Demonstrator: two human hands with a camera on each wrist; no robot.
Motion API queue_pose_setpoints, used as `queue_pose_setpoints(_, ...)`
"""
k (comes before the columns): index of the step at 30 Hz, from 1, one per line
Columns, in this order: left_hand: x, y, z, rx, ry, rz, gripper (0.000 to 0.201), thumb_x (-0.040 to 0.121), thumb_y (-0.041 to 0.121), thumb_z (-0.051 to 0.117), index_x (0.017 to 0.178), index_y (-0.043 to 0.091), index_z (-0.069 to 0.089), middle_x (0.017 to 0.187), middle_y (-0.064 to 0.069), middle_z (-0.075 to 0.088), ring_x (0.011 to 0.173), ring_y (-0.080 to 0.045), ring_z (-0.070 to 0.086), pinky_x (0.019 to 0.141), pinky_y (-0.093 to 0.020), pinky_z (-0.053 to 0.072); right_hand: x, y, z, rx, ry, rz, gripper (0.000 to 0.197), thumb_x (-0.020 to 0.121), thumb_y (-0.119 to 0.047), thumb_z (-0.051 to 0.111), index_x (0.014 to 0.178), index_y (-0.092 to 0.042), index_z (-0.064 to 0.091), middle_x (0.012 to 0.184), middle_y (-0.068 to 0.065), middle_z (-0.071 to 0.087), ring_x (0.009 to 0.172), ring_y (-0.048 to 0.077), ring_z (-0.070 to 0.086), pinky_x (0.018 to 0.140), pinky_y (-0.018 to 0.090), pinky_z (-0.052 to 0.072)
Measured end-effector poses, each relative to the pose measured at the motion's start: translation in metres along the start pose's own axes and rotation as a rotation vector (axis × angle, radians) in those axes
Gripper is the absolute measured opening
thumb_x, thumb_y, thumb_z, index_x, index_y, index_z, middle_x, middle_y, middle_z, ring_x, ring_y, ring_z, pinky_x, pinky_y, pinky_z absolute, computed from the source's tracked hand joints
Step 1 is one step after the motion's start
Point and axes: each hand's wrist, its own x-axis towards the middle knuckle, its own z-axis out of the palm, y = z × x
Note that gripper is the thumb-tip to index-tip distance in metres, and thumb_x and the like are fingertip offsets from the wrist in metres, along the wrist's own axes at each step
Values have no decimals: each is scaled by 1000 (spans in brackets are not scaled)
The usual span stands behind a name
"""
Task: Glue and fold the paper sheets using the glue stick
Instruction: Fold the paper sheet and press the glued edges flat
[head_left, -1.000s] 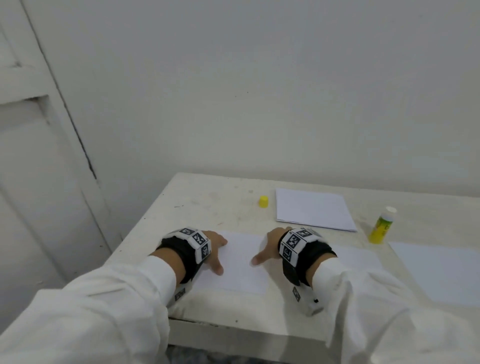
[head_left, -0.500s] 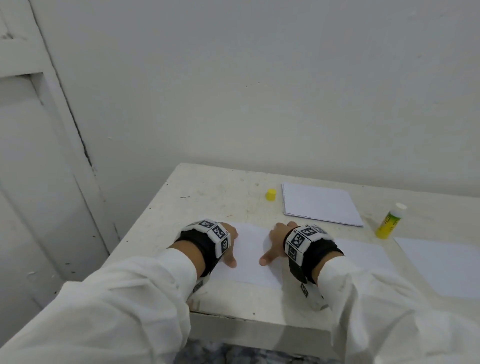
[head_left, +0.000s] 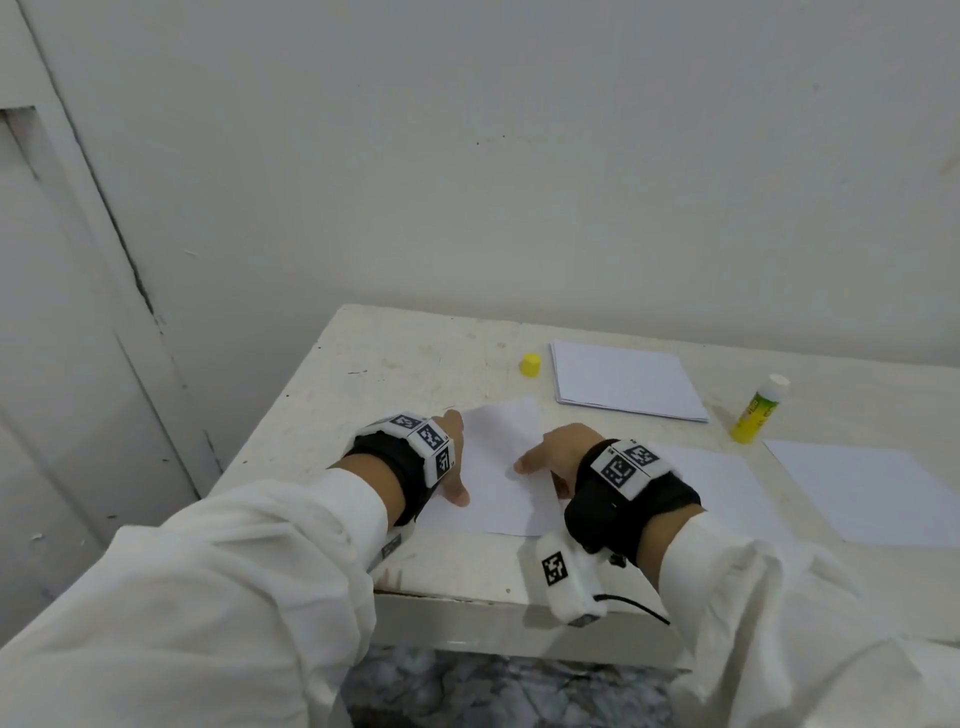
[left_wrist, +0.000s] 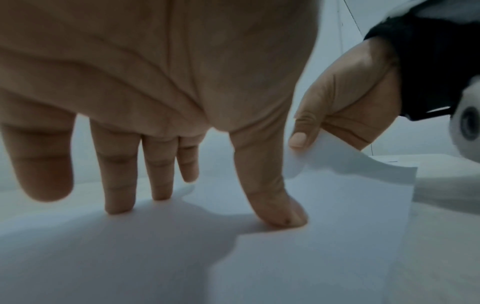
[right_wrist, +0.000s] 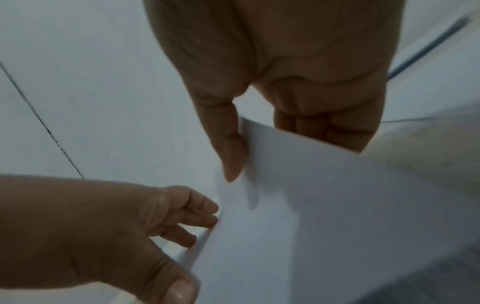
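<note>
My left hand (head_left: 451, 457) presses the sheet (head_left: 498, 483) flat, fingers straight, anchoring it; my right hand (head_left: 558, 452) pinches its edge to fold.

table: white, scuffed top (head_left: 415, 364), stands vs. the wall
wall: plain off-white (head_left: 519, 156), few small dark specks
door: white panel (head_left: 62, 322) at left, dark crack along frame edge
floor: grey mottled patch (head_left: 493, 691) under table front
</note>
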Motion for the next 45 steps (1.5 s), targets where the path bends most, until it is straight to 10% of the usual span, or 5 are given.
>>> queue_pose_setpoints(6,-5,-1,5,-18,179,6,131,57,48,86,151,21,-1,152,-10,17,138,-33,25,109,-50,29,-29,0,16,-432,34,-269,29,84,-12,61,60,-20,46,67,-8,47,71,13,49,51,16,34)
queue_pose_setpoints(17,-16,-68,-33,-20,185,28,13,90,38,52,94,27,58,103,4,59,96,-18,54,82,-29,34,-40,3,19,-556,-41,-259,13,90,-15,57,102,-12,60,91,0,50,91,19,47,71,22,39)
queue_pose_setpoints(28,-36,-85,-25,-598,21,-54,31,87,26,68,66,14,49,72,-1,57,70,-15,53,60,-22,44,-31,4,8,-360,34,-145,24,94,-25,53,90,-3,62,87,6,54,75,19,50,63,22,38)
queue_pose_setpoints(32,-42,-67,-16,-1110,-23,-93,11,95,23,57,98,12,54,80,-4,60,62,-17,59,61,-30,53,-25,6,3,-269,43,-84,34,91,-34,60,66,-15,45,66,0,48,56,13,45,48,20,34)
queue_pose_setpoints(45,-51,-75,-1,-1139,-138,-219,12,89,9,63,98,0,63,83,-13,70,65,-22,67,62,-34,58,-26,9,3,-198,36,-43,13,88,-18,63,82,-6,59,76,7,57,76,27,56,66,31,50)
